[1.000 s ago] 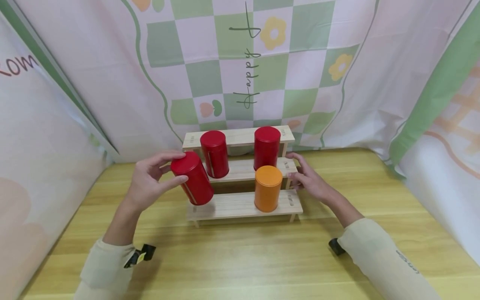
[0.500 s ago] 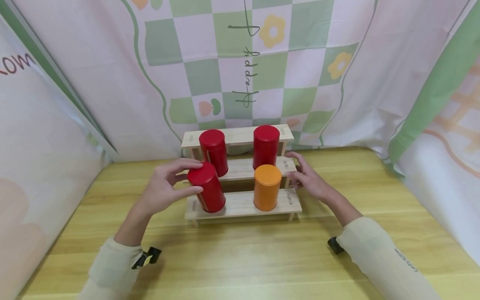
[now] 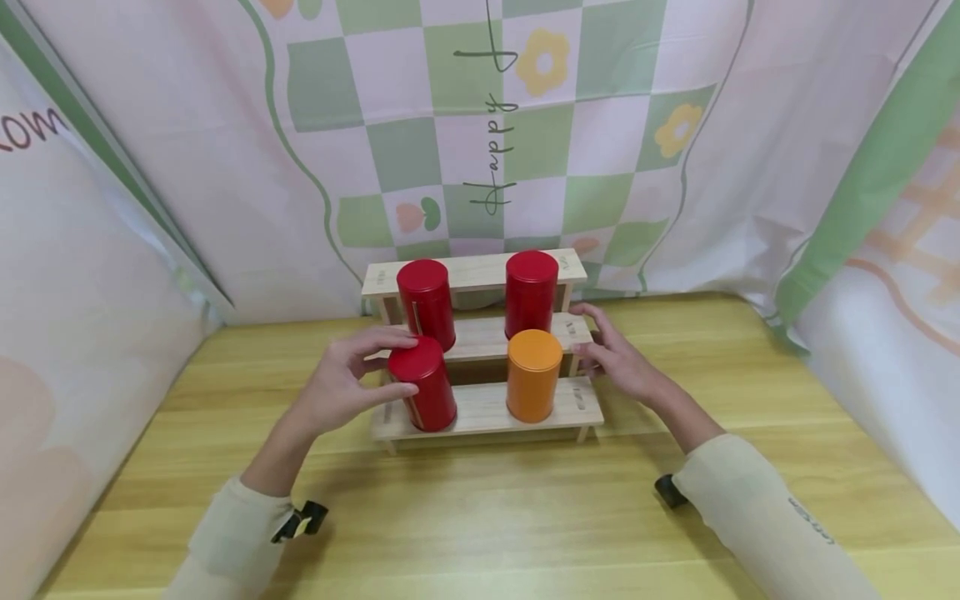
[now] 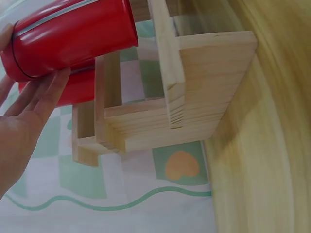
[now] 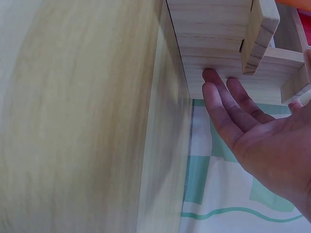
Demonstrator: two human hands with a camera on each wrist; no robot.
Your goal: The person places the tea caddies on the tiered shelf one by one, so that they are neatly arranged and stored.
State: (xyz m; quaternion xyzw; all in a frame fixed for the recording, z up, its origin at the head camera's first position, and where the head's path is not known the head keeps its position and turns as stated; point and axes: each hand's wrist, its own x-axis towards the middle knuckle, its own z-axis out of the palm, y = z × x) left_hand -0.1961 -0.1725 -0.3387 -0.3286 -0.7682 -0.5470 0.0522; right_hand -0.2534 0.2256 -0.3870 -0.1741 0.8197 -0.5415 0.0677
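My left hand (image 3: 339, 385) holds a red canister (image 3: 425, 389) near its lid, thumb in front and fingers behind. The canister leans slightly over the left part of the bottom step of a three-tier wooden stand (image 3: 480, 402). In the left wrist view, a narrow gap shows between the held canister's base (image 4: 124, 29) and the step. At the stand's right end, my right hand (image 3: 626, 362) grips the middle step between thumb and index finger. Its other fingers (image 5: 221, 114) stretch along the side panel in the right wrist view.
An orange canister (image 3: 535, 379) stands on the bottom step's right part. Two more red canisters, one left (image 3: 429, 308) and one right (image 3: 531, 296), stand on the middle step. Behind the wooden table (image 3: 480, 517) hangs a checked curtain (image 3: 510, 142).
My left hand has brought the red canister right and down, from beyond the stand's left end to the bottom step, and it leans less. My right hand stays at the stand's right end.
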